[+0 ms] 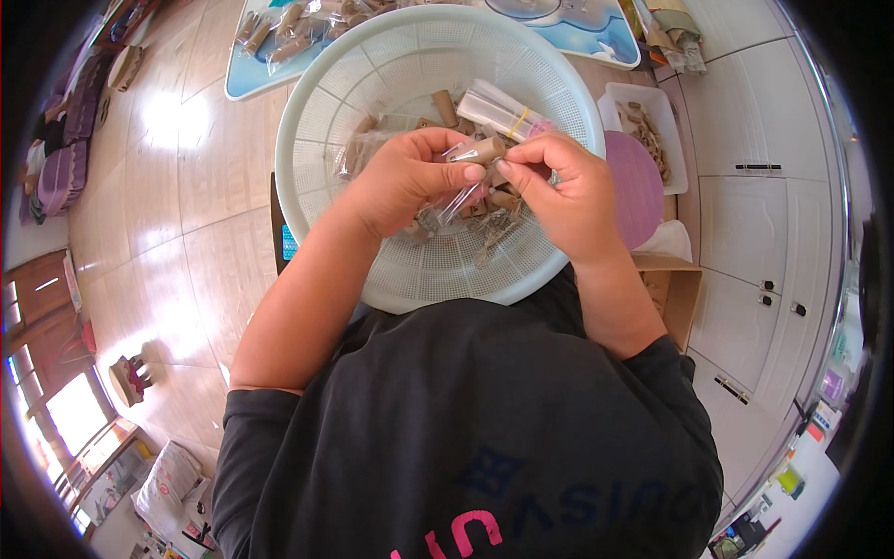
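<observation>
Over a pale plastic strainer basket [589, 112], my left hand [405, 182] grips a short brown cardboard-like tube [482, 151] wrapped in clear plastic film. The fingers and thumb of my right hand [568, 186] are closed in a pinch at the tube's right end, on the clear film. More brown tubes [445, 107] and crumpled clear wrappers lie in the basket below, partly hidden by my hands. Just beyond the held tube rests a bundle of clear plastic sleeves [498, 107] with a yellow band around it.
Behind the basket is a blue table [591, 39] with several bagged tubes [293, 37] at its left. On the right stand a white bin [682, 140] of small brown pieces, a round purple stool top [641, 191], an open cardboard box [684, 293] and white cabinets [745, 112].
</observation>
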Demonstrator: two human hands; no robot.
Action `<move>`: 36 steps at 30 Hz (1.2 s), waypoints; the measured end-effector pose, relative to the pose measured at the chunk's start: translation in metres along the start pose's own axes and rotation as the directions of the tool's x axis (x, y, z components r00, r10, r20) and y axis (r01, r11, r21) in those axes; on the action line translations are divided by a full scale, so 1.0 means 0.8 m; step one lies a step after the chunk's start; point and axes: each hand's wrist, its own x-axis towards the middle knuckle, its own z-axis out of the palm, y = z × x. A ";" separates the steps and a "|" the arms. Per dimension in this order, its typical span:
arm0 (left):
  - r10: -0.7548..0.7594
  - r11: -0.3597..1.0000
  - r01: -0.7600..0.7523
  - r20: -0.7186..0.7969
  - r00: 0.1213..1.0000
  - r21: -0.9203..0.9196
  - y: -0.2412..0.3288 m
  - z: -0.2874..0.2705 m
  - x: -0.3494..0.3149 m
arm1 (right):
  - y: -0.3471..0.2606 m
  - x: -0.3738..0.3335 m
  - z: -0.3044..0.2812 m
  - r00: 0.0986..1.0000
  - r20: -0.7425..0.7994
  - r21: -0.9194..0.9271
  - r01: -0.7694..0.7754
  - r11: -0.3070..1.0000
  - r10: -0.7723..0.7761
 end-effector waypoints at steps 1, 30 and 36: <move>0.000 1.000 0.000 -0.001 1.000 0.001 -0.001 0.001 0.000 | 0.004 -0.001 0.003 0.999 -0.036 -0.005 0.020 1.000 -0.020; 0.040 0.991 -0.060 -0.165 0.986 -0.120 -0.003 0.010 0.000 | 0.016 -0.004 0.025 0.962 0.011 0.421 -0.251 0.871 0.272; 0.332 0.936 -0.299 -0.186 0.925 0.185 -0.014 0.007 0.003 | 0.011 0.005 0.015 0.966 0.004 0.350 -0.243 0.905 0.258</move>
